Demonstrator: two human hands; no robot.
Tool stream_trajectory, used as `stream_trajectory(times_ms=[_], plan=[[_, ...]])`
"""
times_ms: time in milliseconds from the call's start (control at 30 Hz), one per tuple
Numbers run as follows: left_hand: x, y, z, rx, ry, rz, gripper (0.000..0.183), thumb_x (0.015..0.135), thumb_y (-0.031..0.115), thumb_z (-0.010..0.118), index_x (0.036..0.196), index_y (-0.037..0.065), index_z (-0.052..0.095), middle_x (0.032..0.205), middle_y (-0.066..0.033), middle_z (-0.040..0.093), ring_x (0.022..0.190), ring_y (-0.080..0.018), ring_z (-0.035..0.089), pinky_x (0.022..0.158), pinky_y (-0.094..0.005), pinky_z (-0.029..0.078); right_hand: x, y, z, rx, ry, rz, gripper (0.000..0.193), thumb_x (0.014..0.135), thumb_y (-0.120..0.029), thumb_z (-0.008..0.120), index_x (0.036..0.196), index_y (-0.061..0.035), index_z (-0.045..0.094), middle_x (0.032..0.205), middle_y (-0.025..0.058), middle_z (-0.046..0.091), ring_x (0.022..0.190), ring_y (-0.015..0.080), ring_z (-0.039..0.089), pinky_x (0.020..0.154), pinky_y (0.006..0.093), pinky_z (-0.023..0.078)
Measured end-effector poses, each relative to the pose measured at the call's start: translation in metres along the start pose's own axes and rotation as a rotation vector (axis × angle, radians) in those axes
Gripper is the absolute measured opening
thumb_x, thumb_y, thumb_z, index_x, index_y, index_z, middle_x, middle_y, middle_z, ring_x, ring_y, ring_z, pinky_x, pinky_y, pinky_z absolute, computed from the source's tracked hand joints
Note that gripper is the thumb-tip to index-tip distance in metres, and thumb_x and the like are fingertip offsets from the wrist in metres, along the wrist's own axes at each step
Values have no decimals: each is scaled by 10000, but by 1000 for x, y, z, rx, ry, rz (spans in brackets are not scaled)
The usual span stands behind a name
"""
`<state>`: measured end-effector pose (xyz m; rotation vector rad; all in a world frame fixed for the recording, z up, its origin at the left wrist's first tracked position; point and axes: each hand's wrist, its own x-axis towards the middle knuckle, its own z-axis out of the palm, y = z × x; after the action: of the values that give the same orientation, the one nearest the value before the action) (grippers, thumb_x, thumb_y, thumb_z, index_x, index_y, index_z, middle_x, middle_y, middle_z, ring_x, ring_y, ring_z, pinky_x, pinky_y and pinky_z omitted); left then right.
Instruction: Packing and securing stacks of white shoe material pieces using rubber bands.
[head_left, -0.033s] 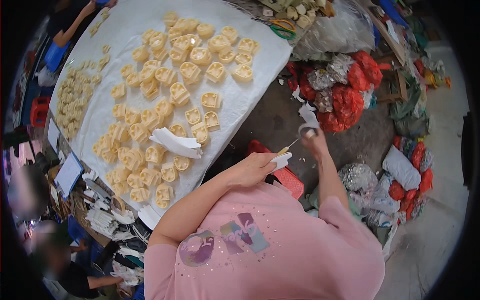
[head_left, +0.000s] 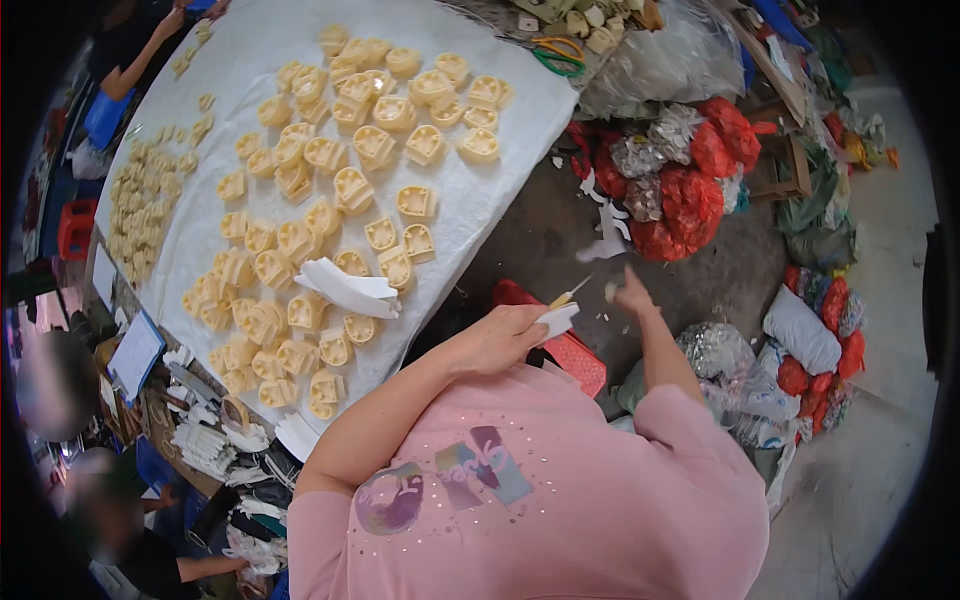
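My left hand (head_left: 500, 335) is closed around a white piece (head_left: 557, 320) and a slim pointed tool with a yellow handle (head_left: 562, 299). The tool's thin metal tip sticks out toward my right hand. Past the table edge, over the dark floor, my right hand (head_left: 636, 293) is slightly smeared by motion, its fingers apart. A white scrap (head_left: 606, 238) lies beyond its fingertips, not touching them. To my left, many cream moulded pieces (head_left: 353, 188) with rounded recesses cover the white-sheeted table (head_left: 470, 215). Curved white strips (head_left: 350, 288) rest among the nearest ones.
A red plastic basket (head_left: 575, 362) stands below my left hand. Red and clear bags (head_left: 690, 205) sit on the floor beyond; more bags (head_left: 800, 335) lie at right. Scissors (head_left: 558, 56) lie at the table's far corner. Other people work along the left side.
The white scrap has left my right hand and lies apart from it. My right hand has drawn back a little and its fingers have spread. My left hand keeps its hold.
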<state>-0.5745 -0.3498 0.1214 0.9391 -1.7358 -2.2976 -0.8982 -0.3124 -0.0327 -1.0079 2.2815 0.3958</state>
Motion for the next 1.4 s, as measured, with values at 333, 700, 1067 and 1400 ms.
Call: stream_trajectory(times_ms=[333,700,1067,1400], plan=[[-15,-11,-11,-271,194,85,288,933,220,385,1070,1,513,822,-24,513,657,-75,461,567,-225,411,-45,-67,-25,824,21,-363,180,827,-146,495,964,-61,574,875,81,638,906,162,582,807,350,416],[-48,-6,-21,-476,483,124,341,927,220,398,1193,24,482,878,-24,520,690,-78,476,607,-223,414,-164,-214,-71,1790,-739,-761,61,900,-105,400,902,-57,437,752,90,551,664,179,554,592,295,471],[-87,-24,-27,-790,786,541,504,942,256,386,1361,-1,272,1273,-83,417,1193,-176,392,1030,-316,249,-223,-247,-61,937,-787,-942,190,804,-160,638,923,-40,551,725,-39,508,587,31,397,516,199,351],[-96,-19,-25,-881,942,531,525,947,304,358,1355,-14,267,1218,-88,467,1143,-173,427,985,-333,317,-232,-262,-55,650,-612,-1183,210,769,-140,657,936,-31,589,752,11,515,593,83,401,553,244,379]])
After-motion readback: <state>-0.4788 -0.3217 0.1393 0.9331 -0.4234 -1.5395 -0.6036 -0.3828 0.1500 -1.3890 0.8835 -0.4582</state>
